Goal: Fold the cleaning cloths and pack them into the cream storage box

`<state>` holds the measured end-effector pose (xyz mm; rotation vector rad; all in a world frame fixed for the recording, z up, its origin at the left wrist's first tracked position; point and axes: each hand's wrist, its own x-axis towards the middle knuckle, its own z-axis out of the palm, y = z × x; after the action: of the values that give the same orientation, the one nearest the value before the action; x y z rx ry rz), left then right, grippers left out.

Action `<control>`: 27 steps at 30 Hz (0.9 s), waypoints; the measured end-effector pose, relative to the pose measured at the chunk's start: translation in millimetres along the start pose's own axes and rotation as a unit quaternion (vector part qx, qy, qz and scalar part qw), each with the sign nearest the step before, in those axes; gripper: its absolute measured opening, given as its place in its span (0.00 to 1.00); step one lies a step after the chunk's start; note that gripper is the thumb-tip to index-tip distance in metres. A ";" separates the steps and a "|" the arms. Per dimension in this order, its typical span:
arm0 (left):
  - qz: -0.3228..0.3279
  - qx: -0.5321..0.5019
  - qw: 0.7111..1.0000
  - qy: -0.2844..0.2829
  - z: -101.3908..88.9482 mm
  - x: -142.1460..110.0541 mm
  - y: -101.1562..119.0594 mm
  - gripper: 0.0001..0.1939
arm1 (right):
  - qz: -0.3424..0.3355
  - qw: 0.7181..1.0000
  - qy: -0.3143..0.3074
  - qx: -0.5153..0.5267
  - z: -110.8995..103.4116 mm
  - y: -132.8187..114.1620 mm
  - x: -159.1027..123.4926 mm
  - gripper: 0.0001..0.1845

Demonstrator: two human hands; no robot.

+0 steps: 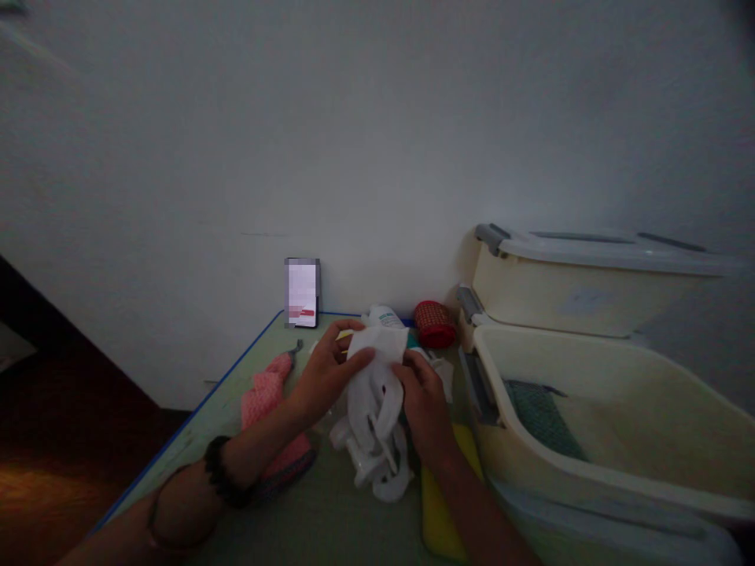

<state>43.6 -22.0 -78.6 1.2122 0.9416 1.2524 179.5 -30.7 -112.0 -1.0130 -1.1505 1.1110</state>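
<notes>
A limp white bundle (376,385) with a flat, squarish top and looping strips hangs in front of me; its exact kind is hard to make out. My left hand (330,365) grips its upper left, the thumb lying across the front. At the right edge, my right hand (423,397) has its fingers closed on the same bundle. The lower loops droop over the table. Left of the bundle, partly behind my left forearm, lies a pink knitted piece (268,397) with a dark grey edge. Behind my hands is a white bottle or tube (384,316), partly hidden.
A phone (303,292) with a lit screen leans against the wall. A red woven container (435,324) stands at the back. On the right are an open cream bin (637,393) holding a green knitted piece (543,418), and a closed bin (578,287). A yellow item (440,519) lies beneath my right forearm.
</notes>
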 end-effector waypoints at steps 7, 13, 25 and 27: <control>0.011 -0.047 0.998 0.036 -0.8 1.3 0.4 0.28 | 0.016 0.992 -0.104 0.070 3.7 -12.0 -6.4 0.19; -0.001 -0.071 0.996 0.050 -1.3 3.1 1.5 0.33 | 0.071 0.993 -0.058 0.070 -0.2 0.3 1.9 0.13; -0.020 -0.121 0.992 0.043 -1.9 5.9 3.3 0.30 | 0.104 0.976 -0.023 0.191 -0.8 3.3 4.1 0.22; -0.025 -0.132 0.990 0.040 -1.5 6.3 4.2 0.27 | 0.098 0.970 -0.055 0.215 0.3 -0.7 2.9 0.22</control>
<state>42.2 -15.9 -74.1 0.9332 0.8278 1.3464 179.4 -28.0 -110.8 -0.7413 -0.8521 1.5125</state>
